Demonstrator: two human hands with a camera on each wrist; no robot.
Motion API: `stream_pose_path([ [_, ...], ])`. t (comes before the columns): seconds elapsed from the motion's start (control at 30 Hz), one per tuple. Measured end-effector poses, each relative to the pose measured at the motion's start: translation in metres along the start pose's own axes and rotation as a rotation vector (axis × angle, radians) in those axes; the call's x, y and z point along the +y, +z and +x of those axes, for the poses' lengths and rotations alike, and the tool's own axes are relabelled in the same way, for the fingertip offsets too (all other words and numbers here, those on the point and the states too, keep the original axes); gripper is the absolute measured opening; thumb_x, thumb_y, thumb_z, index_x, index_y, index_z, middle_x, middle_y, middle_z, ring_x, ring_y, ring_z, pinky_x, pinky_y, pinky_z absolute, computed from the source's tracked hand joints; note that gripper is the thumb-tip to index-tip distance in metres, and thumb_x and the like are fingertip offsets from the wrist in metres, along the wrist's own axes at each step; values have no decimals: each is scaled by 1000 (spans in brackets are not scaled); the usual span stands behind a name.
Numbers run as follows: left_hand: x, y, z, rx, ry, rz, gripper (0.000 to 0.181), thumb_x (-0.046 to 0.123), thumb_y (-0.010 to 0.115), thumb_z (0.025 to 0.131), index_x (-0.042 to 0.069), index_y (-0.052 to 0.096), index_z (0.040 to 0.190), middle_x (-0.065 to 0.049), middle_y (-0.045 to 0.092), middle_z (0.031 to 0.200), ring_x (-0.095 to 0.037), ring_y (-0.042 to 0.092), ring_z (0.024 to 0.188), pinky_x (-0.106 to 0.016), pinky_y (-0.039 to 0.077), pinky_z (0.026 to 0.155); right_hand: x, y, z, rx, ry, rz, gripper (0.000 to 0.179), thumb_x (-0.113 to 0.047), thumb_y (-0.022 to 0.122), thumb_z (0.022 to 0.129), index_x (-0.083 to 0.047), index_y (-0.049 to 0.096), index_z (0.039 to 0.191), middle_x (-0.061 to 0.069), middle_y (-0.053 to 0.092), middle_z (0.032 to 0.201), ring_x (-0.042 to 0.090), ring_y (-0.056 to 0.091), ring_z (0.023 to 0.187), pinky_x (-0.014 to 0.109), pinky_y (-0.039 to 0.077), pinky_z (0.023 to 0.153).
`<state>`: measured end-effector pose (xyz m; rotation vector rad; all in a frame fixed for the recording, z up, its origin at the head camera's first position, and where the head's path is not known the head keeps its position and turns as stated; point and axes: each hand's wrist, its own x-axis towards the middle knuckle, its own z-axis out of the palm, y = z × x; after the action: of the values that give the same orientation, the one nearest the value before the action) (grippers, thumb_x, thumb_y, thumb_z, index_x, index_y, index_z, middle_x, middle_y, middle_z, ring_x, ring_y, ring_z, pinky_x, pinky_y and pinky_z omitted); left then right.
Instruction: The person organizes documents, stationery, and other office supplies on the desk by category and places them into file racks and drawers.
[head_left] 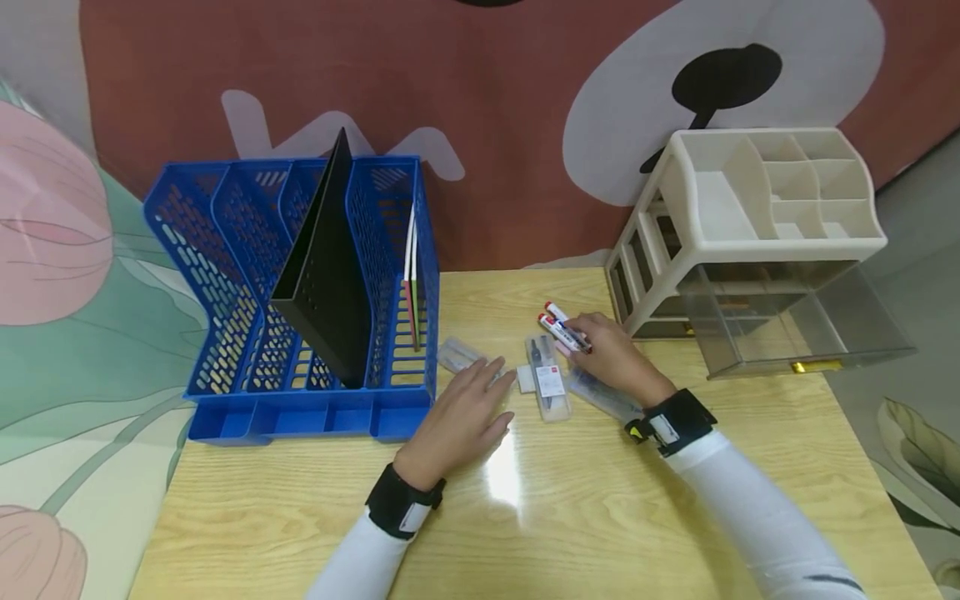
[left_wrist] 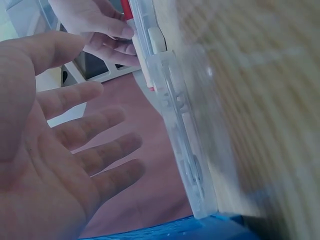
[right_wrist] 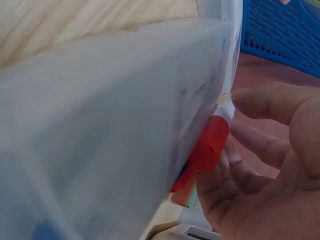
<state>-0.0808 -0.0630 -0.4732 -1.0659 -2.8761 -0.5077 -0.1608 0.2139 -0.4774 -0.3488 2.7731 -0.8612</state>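
Observation:
My right hand (head_left: 611,354) pinches the near ends of two white markers (head_left: 561,332) with red ends, low over the table. In the right wrist view, thumb and fingers sit on either side of a red marker end (right_wrist: 210,142). My left hand (head_left: 465,421) is spread and holds nothing, beside a clear case (head_left: 456,354) with slim items inside; the left wrist view shows this case (left_wrist: 175,125) apart from its fingers. Between the hands lie a labelled clear case (head_left: 550,383) with dark-tipped pens and a small white block (head_left: 525,380). A clear packet (head_left: 603,396) lies partly under the right wrist.
A blue file rack (head_left: 307,414) stands at left, holding a black folder (head_left: 330,275) and thin booklets (head_left: 411,275). At right stands a white desk organizer (head_left: 787,246) with compartments; its clear drawer (head_left: 802,342) is pulled out. Patterned cloth (head_left: 510,208) hangs behind the table.

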Motion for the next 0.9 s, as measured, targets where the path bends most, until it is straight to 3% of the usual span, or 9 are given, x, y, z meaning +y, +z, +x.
stream_pose_path([
  [0.17, -2, 2, 13, 4, -8, -30, 56, 35, 56, 96, 8, 46, 144, -18, 44, 150, -34, 37, 138, -49, 32, 115, -1, 1, 1, -42, 54, -18, 52, -11, 69, 87, -4, 52, 136, 22, 49, 126, 32, 52, 99, 48, 51, 83],
  [0.4, -6, 6, 31, 37, -44, -61, 54, 32, 57, 96, 6, 48, 142, -17, 48, 147, -30, 41, 136, -44, 33, 115, -1, 4, 1, 10, -29, -24, 43, -7, 69, 87, 2, 58, 127, 17, 56, 106, 28, 56, 89, 41, 54, 71],
  [0.57, -6, 8, 38, 20, -126, -130, 57, 35, 55, 96, 7, 43, 145, -15, 46, 149, -26, 40, 137, -43, 35, 114, -6, 3, -3, 50, -64, 33, 39, -12, 70, 87, 1, 62, 123, 13, 57, 97, 24, 57, 82, 35, 54, 63],
  [0.77, -5, 9, 46, 68, -237, -281, 62, 37, 53, 98, 6, 36, 149, -14, 45, 149, -25, 40, 137, -43, 39, 111, -17, 5, -9, 63, -85, 158, 40, -7, 69, 87, -2, 60, 126, 16, 61, 102, 27, 62, 88, 40, 59, 69],
  [0.9, -2, 9, 50, 120, -289, -460, 62, 34, 54, 98, 7, 34, 150, -13, 49, 146, -24, 47, 131, -44, 44, 107, -27, 8, -16, 79, -108, 231, 39, -4, 68, 88, -1, 60, 126, 17, 64, 105, 27, 64, 90, 46, 59, 77],
])
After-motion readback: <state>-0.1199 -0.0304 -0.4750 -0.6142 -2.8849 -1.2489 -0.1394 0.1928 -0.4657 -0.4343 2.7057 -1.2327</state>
